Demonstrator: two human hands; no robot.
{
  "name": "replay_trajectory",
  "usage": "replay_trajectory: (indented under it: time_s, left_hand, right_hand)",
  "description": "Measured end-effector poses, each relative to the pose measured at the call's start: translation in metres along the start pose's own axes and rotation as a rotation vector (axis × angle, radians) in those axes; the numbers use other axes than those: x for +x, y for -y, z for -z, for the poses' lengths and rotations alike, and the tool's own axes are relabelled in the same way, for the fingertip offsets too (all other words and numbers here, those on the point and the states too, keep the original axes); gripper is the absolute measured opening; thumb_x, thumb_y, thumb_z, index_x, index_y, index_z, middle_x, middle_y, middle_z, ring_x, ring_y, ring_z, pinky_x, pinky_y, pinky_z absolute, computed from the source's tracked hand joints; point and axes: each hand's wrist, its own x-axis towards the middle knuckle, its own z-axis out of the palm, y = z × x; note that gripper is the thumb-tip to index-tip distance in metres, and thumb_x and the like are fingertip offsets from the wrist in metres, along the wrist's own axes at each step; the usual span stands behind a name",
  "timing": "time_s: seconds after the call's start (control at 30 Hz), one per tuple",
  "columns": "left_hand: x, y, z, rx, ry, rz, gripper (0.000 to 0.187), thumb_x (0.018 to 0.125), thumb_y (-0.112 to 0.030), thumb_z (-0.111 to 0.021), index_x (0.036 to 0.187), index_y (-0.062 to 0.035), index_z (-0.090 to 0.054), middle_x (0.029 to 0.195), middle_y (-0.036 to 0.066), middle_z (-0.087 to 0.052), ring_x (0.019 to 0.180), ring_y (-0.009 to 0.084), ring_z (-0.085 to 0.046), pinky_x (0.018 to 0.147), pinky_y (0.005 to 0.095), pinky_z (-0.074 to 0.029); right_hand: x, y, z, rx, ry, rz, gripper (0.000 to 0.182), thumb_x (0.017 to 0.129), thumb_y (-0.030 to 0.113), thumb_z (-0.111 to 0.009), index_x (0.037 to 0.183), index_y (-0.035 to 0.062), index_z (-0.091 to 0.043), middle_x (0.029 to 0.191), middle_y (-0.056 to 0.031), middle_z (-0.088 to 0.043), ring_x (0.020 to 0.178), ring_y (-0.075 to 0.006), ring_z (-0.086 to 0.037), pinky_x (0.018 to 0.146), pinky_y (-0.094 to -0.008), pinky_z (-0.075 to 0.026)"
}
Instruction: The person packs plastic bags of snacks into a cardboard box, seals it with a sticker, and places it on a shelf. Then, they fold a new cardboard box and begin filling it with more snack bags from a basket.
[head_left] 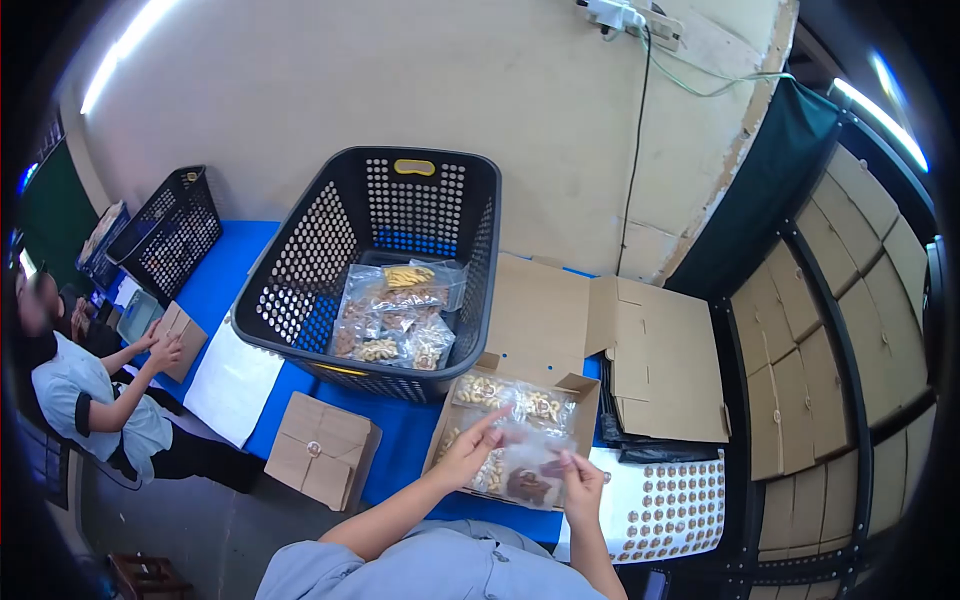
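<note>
An open cardboard box (440, 440) lies in front of me, holding clear packets of pale, curled snack pieces (540, 403). Over the box I hold a clear plastic packet (530, 484) with dark brown contents at its lower end. My right hand (582, 485) pinches its right side. At its upper left edge is my left hand (472, 450), fingers closed on the film and slightly blurred. Behind the box stands a black perforated basket (345, 368) with several more clear packets (400, 310) of yellow, brown and pale pieces.
Closed cardboard boxes (320, 450) are stacked at left. Flat cartons (670, 365) lie at right, beside a sheet of round stickers (680, 505). Shelves of boxes (800, 390) line the right side. Another person (110, 400) handles a box (182, 340) at far left.
</note>
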Motion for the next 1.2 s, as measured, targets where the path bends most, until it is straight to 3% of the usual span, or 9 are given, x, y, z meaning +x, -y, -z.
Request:
replay_trajectory:
  time_s: [0.07, 0.17, 0.3, 0.57, 0.73, 0.87, 0.9, 1.07, 1.2]
  left_hand:
    - [0.001, 0.000, 0.004, -0.100, -0.070, -0.056, 0.037, 0.098, -0.021, -0.050, 0.131, -0.0045, -0.050, 0.121, 0.011, -0.059, 0.110, 0.0172, -0.056, 0.097, 0.0327, -0.041]
    - [-0.003, 0.016, 0.006, 0.199, 0.211, -0.017, 0.055, 0.096, -0.023, -0.052, 0.144, -0.0068, -0.031, 0.141, 0.014, -0.043, 0.129, 0.0238, -0.042, 0.107, 0.0363, -0.033]
    - [-0.007, 0.029, -0.032, 0.146, 0.188, -0.058, 0.074, 0.091, -0.013, -0.058, 0.150, -0.0098, -0.014, 0.151, 0.016, -0.027, 0.137, 0.0263, -0.031, 0.111, 0.0369, -0.027]
    - [-0.009, 0.033, -0.036, 0.233, 0.080, 0.044, 0.062, 0.092, -0.021, -0.060, 0.145, -0.0066, -0.032, 0.143, 0.016, -0.041, 0.131, 0.0238, -0.042, 0.113, 0.0399, -0.023]
    - [-0.011, 0.018, -0.029, 0.442, 0.051, 0.013, 0.025, 0.092, -0.015, -0.057, 0.112, -0.0038, -0.065, 0.108, 0.011, -0.068, 0.102, 0.0212, -0.064, 0.116, 0.0489, -0.010]
    - [-0.013, 0.031, -0.025, 0.470, 0.121, -0.062, 0.021, 0.092, -0.013, -0.055, 0.106, -0.0025, -0.068, 0.102, 0.012, -0.070, 0.098, 0.0206, -0.066, 0.117, 0.0469, -0.011]
    - [-0.011, 0.022, -0.027, 0.483, 0.121, -0.043, 0.022, 0.093, -0.013, -0.054, 0.107, -0.0020, -0.067, 0.100, 0.013, -0.070, 0.097, 0.0209, -0.066, 0.117, 0.0460, -0.011]
    - [-0.002, 0.013, -0.024, 0.450, 0.232, 0.024, 0.032, 0.097, -0.021, -0.049, 0.121, -0.0031, -0.059, 0.099, 0.015, -0.068, 0.090, 0.0209, -0.066, 0.116, 0.0444, -0.016]
    - [-0.002, -0.009, -0.026, 0.215, 0.117, -0.012, 0.047, 0.098, -0.027, -0.047, 0.139, -0.0047, -0.039, 0.130, 0.018, -0.052, 0.120, 0.0256, -0.051, 0.113, 0.0402, -0.022]
  right_hand:
    - [0.001, 0.002, 0.001, -0.024, -0.038, 0.014, 0.026, 0.095, 0.017, -0.057, 0.106, -0.0049, -0.066, 0.097, -0.0085, -0.067, 0.085, -0.0132, -0.062, 0.078, -0.0271, -0.049]
    - [0.004, -0.012, 0.003, -0.405, -0.071, 0.347, 0.027, 0.093, 0.011, -0.057, 0.116, -0.0002, -0.063, 0.100, -0.0134, -0.067, 0.094, -0.0196, -0.061, 0.084, -0.0316, -0.047]
    - [0.006, -0.020, -0.023, -0.507, -0.037, 0.323, 0.030, 0.095, 0.015, -0.051, 0.120, 0.0025, -0.062, 0.109, -0.0138, -0.064, 0.114, -0.0276, -0.052, 0.099, -0.0350, -0.038]
    - [0.015, -0.029, -0.015, -0.353, -0.081, 0.315, 0.030, 0.091, 0.014, -0.057, 0.118, 0.0010, -0.061, 0.112, -0.0118, -0.054, 0.115, -0.0242, -0.049, 0.101, -0.0332, -0.035]
    - [0.027, -0.026, 0.000, -0.424, -0.151, 0.314, 0.052, 0.077, 0.016, -0.076, 0.124, 0.0058, -0.056, 0.128, -0.0129, -0.041, 0.118, -0.0248, -0.042, 0.097, -0.0341, -0.037]
    - [0.032, -0.014, 0.035, -0.043, 0.230, -0.091, 0.017, 0.079, 0.005, -0.071, 0.094, -0.0028, -0.068, 0.101, -0.0107, -0.065, 0.095, -0.0174, -0.060, 0.087, -0.0309, -0.045]
    - [0.029, -0.001, 0.027, -0.069, 0.142, -0.031, 0.011, 0.085, 0.006, -0.066, 0.085, -0.0047, -0.070, 0.082, -0.0074, -0.068, 0.081, -0.0139, -0.063, 0.081, -0.0287, -0.047]
    - [0.031, 0.014, 0.042, -0.134, 0.176, 0.036, 0.025, 0.094, 0.017, -0.058, 0.095, -0.0043, -0.070, 0.087, -0.0096, -0.070, 0.082, -0.0135, -0.063, 0.081, -0.0279, -0.046]
    - [0.030, 0.026, 0.042, -0.120, -0.159, 0.217, 0.032, 0.097, 0.022, -0.053, 0.102, -0.0059, -0.067, 0.094, -0.0120, -0.069, 0.088, -0.0166, -0.065, 0.082, -0.0296, -0.050]
